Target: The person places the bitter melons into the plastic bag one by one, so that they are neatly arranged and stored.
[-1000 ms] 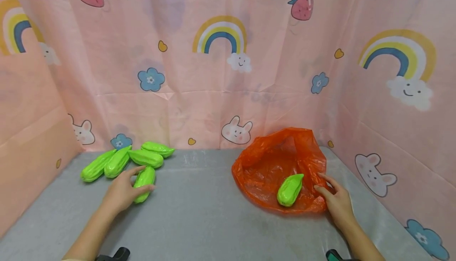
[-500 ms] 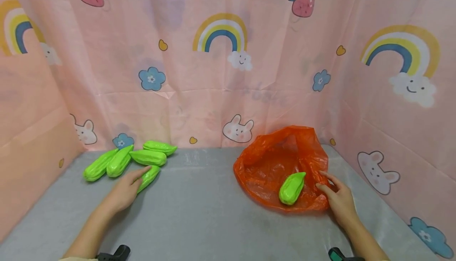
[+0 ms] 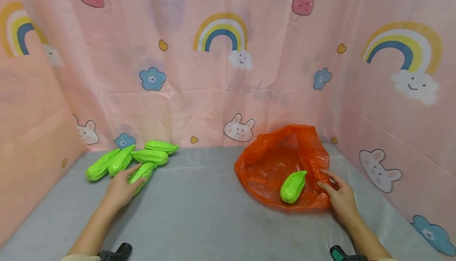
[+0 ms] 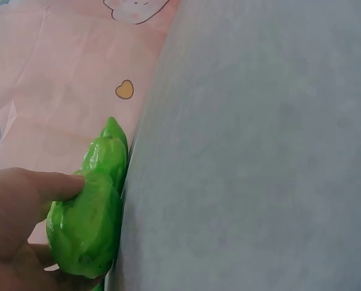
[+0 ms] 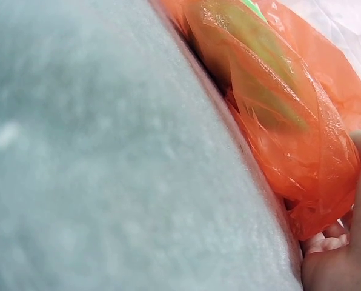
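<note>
In the head view, my left hand (image 3: 120, 190) holds a glossy, ridged green gourd (image 3: 145, 172) with a tapered tip, at the left of the table. The left wrist view has the thumb on that gourd (image 4: 86, 227) and the fingers round its other side. To the right, an orange-red plastic bag (image 3: 261, 150) lies with its mouth towards me, and one gourd (image 3: 293, 187) sits inside it. My right hand (image 3: 342, 200) pinches the bag's right edge. Close up in the right wrist view, its fingers grip the gathered plastic (image 5: 317, 212).
Several more green gourds (image 3: 102, 165) lie together behind the left hand, near the back wall. The grey table (image 3: 206, 213) is enclosed by a pink printed curtain (image 3: 199, 110) at the back and sides. Dark wrist straps (image 3: 119, 252) show at the bottom edge.
The left hand's gourd has been turned, its tip now pointing to the back right, near the other gourds. The right hand stays on the bag. The view has shifted slightly.
</note>
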`<state>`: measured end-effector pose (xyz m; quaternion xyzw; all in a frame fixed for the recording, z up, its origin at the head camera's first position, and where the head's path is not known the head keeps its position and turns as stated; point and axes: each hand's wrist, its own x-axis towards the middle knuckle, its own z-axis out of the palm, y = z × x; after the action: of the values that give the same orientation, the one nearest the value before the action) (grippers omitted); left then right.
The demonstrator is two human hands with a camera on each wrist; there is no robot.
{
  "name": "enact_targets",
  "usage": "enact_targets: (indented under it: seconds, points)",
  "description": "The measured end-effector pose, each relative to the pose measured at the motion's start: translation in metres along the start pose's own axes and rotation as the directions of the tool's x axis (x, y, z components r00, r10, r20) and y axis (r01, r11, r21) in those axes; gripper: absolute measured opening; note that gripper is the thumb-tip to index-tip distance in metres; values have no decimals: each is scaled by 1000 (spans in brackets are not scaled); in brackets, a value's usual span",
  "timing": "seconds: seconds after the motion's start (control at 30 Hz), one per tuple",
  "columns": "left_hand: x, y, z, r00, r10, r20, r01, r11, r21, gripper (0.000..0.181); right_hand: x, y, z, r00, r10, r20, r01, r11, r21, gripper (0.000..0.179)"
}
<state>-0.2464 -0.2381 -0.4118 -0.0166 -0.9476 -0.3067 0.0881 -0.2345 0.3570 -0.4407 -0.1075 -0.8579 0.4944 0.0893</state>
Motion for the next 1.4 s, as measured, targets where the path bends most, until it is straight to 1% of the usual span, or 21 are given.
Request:
enact_targets:
  seconds: [0.1,0.2,0.43,0.63,0.77,0.83,0.97,1.07,1.13,1.2,1.27,1.4]
  points:
    - [0,2,-3,1000,-19,7,19,1000,-11,56,0,-2,1,1000,13,7,-13,1000,6,58]
    - [-1,7,-4,1000,-9,9,10,1000,-19,55,-1,-2,1,1000,21,7,-21,1000,13,58]
    - [-3,23,-2,999,48,18,-46,997,-66,54,0,-4,1,999,33,-3,-33,999,18,58]
    - [-1,32,2,994,102,25,-97,985,-143,46,0,-4,2,999,34,-12,-33,999,39,57]
    - [2,36,5,995,99,27,-92,979,-182,44,0,-4,3,999,25,-29,-23,998,51,56]
    - [4,39,7,996,85,27,-78,976,-205,44,1,-3,3,999,25,-31,-24,998,50,56]
    - [10,46,10,998,65,18,-58,969,-242,45,3,-3,3,999,39,-14,-39,999,38,57]
    - [13,55,13,998,53,34,-42,959,-279,46,3,-3,3,999,53,-12,-52,998,40,57]
    - [14,63,15,997,44,57,-26,955,-296,46,2,-3,3,998,58,-12,-58,997,47,57]
    - [14,72,17,997,37,69,-13,946,-325,46,2,-3,3,998,59,-13,-58,997,56,57]
    - [14,82,20,997,30,71,-4,937,-349,46,2,-3,3,998,64,-11,-63,996,58,58]
    - [15,103,30,998,41,54,-16,915,-402,46,2,-3,2,997,74,-11,-74,996,54,58]
